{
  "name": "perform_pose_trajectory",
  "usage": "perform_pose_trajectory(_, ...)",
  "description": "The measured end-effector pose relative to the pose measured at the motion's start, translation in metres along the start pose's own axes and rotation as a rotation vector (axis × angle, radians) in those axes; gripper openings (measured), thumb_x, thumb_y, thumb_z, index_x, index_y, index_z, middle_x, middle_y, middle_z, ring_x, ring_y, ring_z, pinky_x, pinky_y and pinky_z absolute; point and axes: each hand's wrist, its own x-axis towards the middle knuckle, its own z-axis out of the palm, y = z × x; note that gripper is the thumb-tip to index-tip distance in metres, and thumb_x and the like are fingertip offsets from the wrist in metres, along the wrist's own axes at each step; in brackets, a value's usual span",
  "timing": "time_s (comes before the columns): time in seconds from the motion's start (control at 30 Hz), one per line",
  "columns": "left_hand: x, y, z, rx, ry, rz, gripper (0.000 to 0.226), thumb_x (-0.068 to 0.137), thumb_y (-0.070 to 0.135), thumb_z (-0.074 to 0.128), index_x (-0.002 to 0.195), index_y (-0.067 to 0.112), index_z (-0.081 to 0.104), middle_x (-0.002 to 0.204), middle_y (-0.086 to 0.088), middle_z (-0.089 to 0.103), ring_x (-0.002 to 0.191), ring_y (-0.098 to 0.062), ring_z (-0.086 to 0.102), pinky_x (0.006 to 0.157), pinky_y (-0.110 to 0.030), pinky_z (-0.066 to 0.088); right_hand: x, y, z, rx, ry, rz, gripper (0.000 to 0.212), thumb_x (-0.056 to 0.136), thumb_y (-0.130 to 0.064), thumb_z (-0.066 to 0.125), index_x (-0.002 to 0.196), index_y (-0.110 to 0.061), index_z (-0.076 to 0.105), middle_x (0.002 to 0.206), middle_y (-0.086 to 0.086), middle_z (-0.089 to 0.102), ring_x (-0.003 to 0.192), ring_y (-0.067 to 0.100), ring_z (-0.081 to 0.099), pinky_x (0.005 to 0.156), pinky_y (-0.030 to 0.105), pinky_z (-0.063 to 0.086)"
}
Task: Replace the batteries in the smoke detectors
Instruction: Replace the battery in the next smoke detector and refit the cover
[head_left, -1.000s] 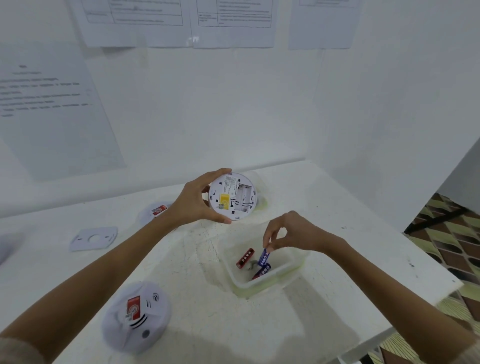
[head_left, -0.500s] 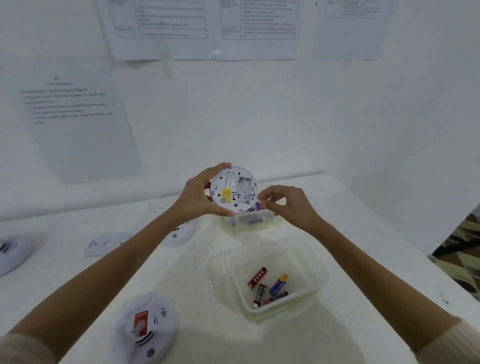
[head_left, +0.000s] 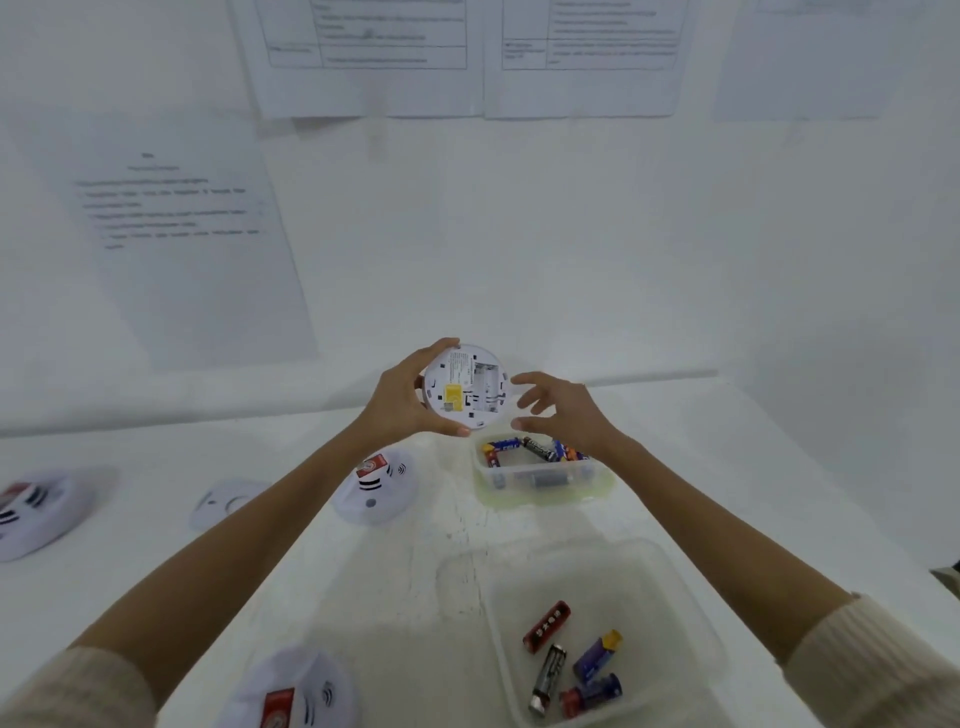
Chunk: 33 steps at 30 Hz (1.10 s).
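The left hand (head_left: 410, 400) holds a detector (head_left: 465, 387) up above the table (head_left: 156, 525), thumb at its lower rim and fingers (head_left: 441, 347) curled over the top. Its back faces the camera, showing a yellow label and an open battery bay (head_left: 485, 376). The right hand (head_left: 569, 413) hovers just beside the detector's right edge with its fingers (head_left: 530, 397) spread wide and holding nothing; I cannot tell whether they touch it. Below the hands a far tub (head_left: 543, 486) holds several batteries (head_left: 537, 448). A near tub (head_left: 675, 587) holds four more cells (head_left: 546, 626). Three other detectors lie face up on the table: one (head_left: 376, 483) just left of the far tub, one (head_left: 296, 693) at the bottom edge, one (head_left: 39, 512) far left. A mounting plate (head_left: 223, 501) lies between the last and the first.
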Motion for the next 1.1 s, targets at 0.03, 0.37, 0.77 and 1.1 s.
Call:
perform_pose_trajectory(0.03, -0.001, -0.004, 0.0, -0.004, -0.006, -0.009, 0.1, 0.048, 0.008, 0.091, 0.134, 0.027, 0.044, 0.121, 0.013, 0.053, 0.11, -0.012, 0.053, 0.084, -0.024, 0.054, 0.003, 0.004, 0.004, -0.024, -0.037, 0.004, 0.055, 0.077, -0.024, 0.075, 0.126, -0.018, 0.052, 0.106, 0.006, 0.065, 0.088, 0.013, 0.057, 0.081, 0.022, 0.047)
perform_pose_trajectory(0.37, 0.0, -0.016, -0.003, -0.021, -0.012, -0.03, 0.1, 0.047, 0.007, 0.092, 0.13, 0.033, 0.044, 0.123, 0.014, 0.053, 0.11, -0.01, 0.054, 0.08, -0.016, 0.053, 0.013, 0.006, 0.03, -0.32, -0.173, -0.085, 0.043, 0.078, -0.008, 0.065, 0.117, -0.01, 0.048, 0.11, 0.0, 0.067, 0.098, 0.018, 0.059, 0.073, 0.027, 0.044)
perform_pose_trajectory(0.77, -0.004, -0.015, -0.006, -0.016, -0.025, -0.001, 0.099, 0.044, 0.018, 0.091, 0.128, 0.037, 0.043, 0.124, 0.017, 0.052, 0.112, -0.013, 0.054, 0.082, -0.024, 0.055, 0.022, 0.007, 0.032, -0.435, -0.182, -0.097, 0.028, 0.083, -0.011, 0.062, 0.108, -0.023, 0.067, 0.101, 0.003, 0.063, 0.083, 0.019, 0.062, 0.069, 0.022, 0.042)
perform_pose_trajectory(1.1, 0.002, -0.003, -0.001, -0.02, -0.038, 0.051, 0.099, 0.045, 0.017, 0.092, 0.131, 0.033, 0.044, 0.125, 0.019, 0.051, 0.112, -0.013, 0.054, 0.075, -0.022, 0.056, 0.01, -0.038, -0.009, 0.709, 0.411, -0.023, 0.018, 0.08, 0.0, 0.067, 0.095, -0.009, 0.066, 0.085, 0.002, 0.066, 0.068, 0.016, 0.067, 0.064, 0.022, 0.055)
